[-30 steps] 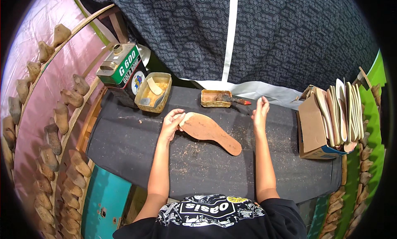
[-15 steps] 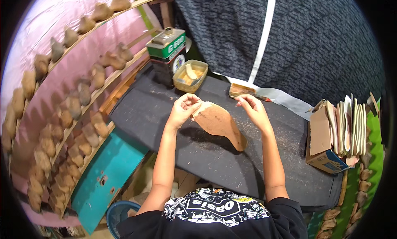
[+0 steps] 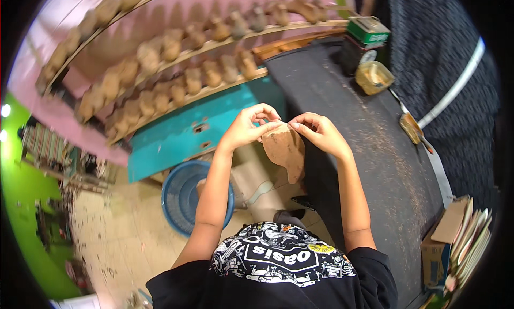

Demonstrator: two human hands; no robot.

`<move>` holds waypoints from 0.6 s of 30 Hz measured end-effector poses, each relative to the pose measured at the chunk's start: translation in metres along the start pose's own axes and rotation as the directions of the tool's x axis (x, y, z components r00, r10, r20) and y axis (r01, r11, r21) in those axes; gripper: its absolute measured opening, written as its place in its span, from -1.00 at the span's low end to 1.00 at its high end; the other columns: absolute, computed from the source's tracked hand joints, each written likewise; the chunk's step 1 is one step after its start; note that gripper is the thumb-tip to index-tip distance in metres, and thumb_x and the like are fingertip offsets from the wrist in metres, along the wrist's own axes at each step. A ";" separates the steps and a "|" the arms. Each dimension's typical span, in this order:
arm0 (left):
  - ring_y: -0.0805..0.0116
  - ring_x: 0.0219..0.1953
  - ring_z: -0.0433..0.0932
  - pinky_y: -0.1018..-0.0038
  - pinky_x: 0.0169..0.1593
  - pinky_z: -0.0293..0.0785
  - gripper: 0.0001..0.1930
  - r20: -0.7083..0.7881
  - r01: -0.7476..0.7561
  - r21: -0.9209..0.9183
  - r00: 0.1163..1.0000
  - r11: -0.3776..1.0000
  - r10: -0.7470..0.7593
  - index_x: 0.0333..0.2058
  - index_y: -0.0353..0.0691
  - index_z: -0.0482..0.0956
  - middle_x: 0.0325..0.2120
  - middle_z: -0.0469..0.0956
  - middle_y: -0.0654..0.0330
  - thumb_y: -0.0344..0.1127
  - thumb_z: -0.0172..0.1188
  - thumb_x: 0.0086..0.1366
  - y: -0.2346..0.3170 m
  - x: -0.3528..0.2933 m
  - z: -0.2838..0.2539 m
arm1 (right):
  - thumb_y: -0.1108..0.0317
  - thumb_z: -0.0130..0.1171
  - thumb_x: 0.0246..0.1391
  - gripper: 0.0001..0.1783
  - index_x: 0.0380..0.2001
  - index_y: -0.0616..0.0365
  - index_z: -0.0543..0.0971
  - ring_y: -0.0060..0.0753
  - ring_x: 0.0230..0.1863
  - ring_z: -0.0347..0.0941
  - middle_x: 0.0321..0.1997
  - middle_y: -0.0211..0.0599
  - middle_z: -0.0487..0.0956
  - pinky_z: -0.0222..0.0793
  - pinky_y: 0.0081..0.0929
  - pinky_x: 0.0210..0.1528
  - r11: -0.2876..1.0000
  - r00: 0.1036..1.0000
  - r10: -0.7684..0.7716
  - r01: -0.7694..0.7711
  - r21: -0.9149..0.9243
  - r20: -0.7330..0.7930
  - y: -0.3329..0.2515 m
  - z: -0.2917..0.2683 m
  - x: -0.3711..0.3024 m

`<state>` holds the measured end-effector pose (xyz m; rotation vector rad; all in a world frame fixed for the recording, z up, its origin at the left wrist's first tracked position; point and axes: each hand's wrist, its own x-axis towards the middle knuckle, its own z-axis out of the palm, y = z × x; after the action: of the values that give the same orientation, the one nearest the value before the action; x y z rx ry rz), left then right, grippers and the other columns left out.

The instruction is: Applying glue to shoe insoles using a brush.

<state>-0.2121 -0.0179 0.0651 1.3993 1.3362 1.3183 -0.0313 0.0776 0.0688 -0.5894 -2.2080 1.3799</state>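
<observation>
A brown shoe insole (image 3: 285, 151), with a pale strip along its wide end and dark marks on its surface, hangs from my hands, narrow end toward me. It is held up beside the edge of the dark-covered table (image 3: 369, 148). My left hand (image 3: 250, 128) is closed on the left side of the wide end, thumb on the near face. My right hand (image 3: 321, 133) pinches the same end at its right corner, fingertips close to the left ones. Whatever lies behind the fingers is hidden.
Shoe lasts (image 3: 171, 44) line shelves at the left, above a teal panel (image 3: 176, 143). A blue basket (image 3: 174, 202) stands on the floor. On the table are a metal can (image 3: 369, 31), a plastic tub (image 3: 373, 78), a brush (image 3: 411, 128) and a box of insoles (image 3: 436, 255).
My view and body have turned left. The insole has swung from above the table to beside its edge. My right hand, apart from it before, now pinches its wide end.
</observation>
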 end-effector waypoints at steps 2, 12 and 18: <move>0.68 -0.51 0.36 0.77 -0.65 0.28 -0.82 -0.066 0.048 0.008 0.997 0.999 -0.048 -0.42 -0.23 0.39 -0.48 0.43 0.32 -0.32 0.14 0.00 -0.012 -0.033 -0.026 | 0.24 0.04 -0.09 -0.73 -0.43 0.27 0.48 -0.67 -0.59 0.19 -0.61 -0.43 0.40 0.18 -0.66 -0.51 1.000 0.996 -0.011 0.012 -0.011 0.091 0.000 0.039 0.012; 0.71 -0.54 0.34 0.78 -0.63 0.25 -0.82 -0.341 0.211 -0.050 0.915 0.976 -0.215 -0.41 -0.22 0.40 -0.55 0.43 0.37 -0.31 0.14 0.02 -0.071 -0.181 -0.103 | 0.25 0.03 -0.10 -0.76 -0.46 0.23 0.50 -0.63 -0.65 0.13 -0.70 -0.41 0.35 0.11 -0.62 -0.59 0.991 0.898 -0.112 0.134 -0.021 0.426 0.027 0.214 0.048; 0.70 -0.57 0.31 0.73 -0.55 0.25 -0.82 -0.535 0.234 -0.077 0.810 0.969 -0.238 -0.43 -0.25 0.40 -0.55 0.43 0.35 -0.34 0.16 -0.01 -0.139 -0.249 -0.128 | 0.26 0.01 -0.09 -0.76 -0.49 0.27 0.46 -0.49 -0.64 0.20 -0.66 -0.20 0.38 0.17 -0.53 -0.55 0.991 0.850 -0.106 0.133 -0.016 0.516 0.058 0.311 0.044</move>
<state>-0.3391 -0.2577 -0.0905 0.8298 1.8050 1.6074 -0.2442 -0.0933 -0.0961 -0.0868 -2.6465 1.5521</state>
